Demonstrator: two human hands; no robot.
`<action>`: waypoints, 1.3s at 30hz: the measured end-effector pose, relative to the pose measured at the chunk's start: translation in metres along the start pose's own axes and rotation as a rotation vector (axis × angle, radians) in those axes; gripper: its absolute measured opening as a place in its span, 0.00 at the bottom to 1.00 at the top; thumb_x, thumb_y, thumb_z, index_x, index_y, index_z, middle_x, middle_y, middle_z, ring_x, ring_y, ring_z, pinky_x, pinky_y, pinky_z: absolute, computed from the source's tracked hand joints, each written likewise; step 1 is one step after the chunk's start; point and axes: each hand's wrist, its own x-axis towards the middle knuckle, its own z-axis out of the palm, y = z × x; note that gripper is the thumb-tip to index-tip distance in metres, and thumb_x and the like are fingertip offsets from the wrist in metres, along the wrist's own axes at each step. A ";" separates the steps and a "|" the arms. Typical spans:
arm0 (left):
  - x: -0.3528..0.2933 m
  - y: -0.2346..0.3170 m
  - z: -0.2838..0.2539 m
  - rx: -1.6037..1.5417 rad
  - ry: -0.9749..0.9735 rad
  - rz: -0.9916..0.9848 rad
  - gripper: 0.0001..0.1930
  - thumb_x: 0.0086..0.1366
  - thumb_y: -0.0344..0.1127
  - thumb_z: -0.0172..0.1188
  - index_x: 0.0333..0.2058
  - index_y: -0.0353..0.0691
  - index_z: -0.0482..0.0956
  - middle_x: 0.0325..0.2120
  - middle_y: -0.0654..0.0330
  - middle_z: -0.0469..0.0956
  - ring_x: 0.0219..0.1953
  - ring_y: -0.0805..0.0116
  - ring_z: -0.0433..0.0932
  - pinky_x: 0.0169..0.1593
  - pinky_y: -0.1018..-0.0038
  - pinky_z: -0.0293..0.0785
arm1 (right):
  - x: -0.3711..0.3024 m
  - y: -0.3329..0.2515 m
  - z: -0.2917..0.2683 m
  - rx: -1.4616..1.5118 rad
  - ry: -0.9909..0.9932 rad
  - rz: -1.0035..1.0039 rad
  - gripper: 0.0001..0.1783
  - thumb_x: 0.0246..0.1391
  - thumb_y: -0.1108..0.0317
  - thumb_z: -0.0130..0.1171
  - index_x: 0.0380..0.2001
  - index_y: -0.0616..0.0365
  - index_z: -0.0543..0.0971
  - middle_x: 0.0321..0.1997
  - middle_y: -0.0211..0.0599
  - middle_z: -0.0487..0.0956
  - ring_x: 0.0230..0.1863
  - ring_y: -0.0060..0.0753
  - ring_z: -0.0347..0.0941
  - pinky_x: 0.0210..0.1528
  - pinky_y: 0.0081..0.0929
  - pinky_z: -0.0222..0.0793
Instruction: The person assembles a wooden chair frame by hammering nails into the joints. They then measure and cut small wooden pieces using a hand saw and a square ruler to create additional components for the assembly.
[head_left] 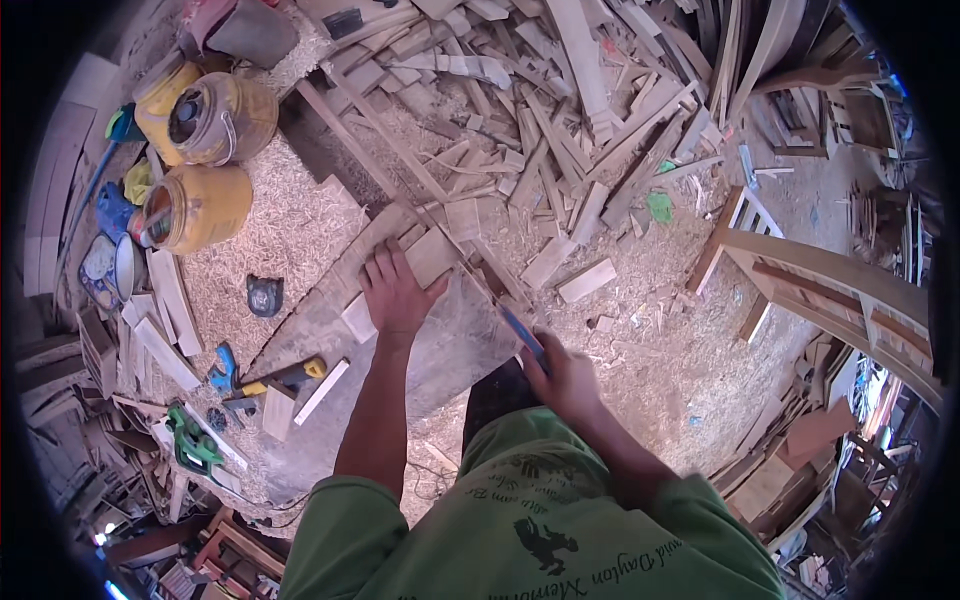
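Observation:
My left hand (396, 290) lies flat with its fingers apart on a pale wood board (432, 254), pressing it to the dusty workbench (450, 335). My right hand (566, 382) is closed round the blue handle of a hand saw (522, 333). The saw's narrow blade points away and to the left, along the right end of the board; whether its teeth touch the wood cannot be made out. A short pale wood block (358, 318) sits beside my left wrist.
Offcuts (560, 140) are heaped beyond the bench. Yellow tubs (205, 208) stand at the far left. A yellow-and-black tool (290, 374), a green power tool (193, 440) and a small black object (265, 296) lie on the left. A wooden frame (820, 268) is at right.

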 end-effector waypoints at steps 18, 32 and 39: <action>0.005 0.017 -0.006 0.047 0.035 0.036 0.62 0.54 0.72 0.76 0.73 0.29 0.65 0.64 0.45 0.71 0.61 0.46 0.72 0.69 0.48 0.65 | 0.064 0.024 0.039 -0.081 0.075 -0.041 0.25 0.71 0.47 0.62 0.54 0.59 0.80 0.30 0.61 0.85 0.34 0.71 0.84 0.38 0.64 0.79; -0.080 0.034 -0.007 -0.226 0.012 -0.233 0.46 0.72 0.60 0.61 0.80 0.43 0.59 0.76 0.43 0.63 0.78 0.40 0.60 0.79 0.37 0.54 | -0.085 0.067 -0.064 -0.072 0.159 -0.258 0.22 0.70 0.57 0.67 0.58 0.59 0.82 0.21 0.38 0.81 0.20 0.41 0.80 0.26 0.42 0.73; -0.173 -0.004 -0.027 -0.482 0.071 -0.941 0.46 0.57 0.57 0.77 0.67 0.36 0.69 0.61 0.43 0.74 0.64 0.39 0.75 0.68 0.43 0.74 | -0.039 -0.001 -0.021 -0.210 0.228 -0.767 0.31 0.66 0.62 0.65 0.70 0.58 0.78 0.27 0.46 0.84 0.23 0.53 0.82 0.28 0.46 0.77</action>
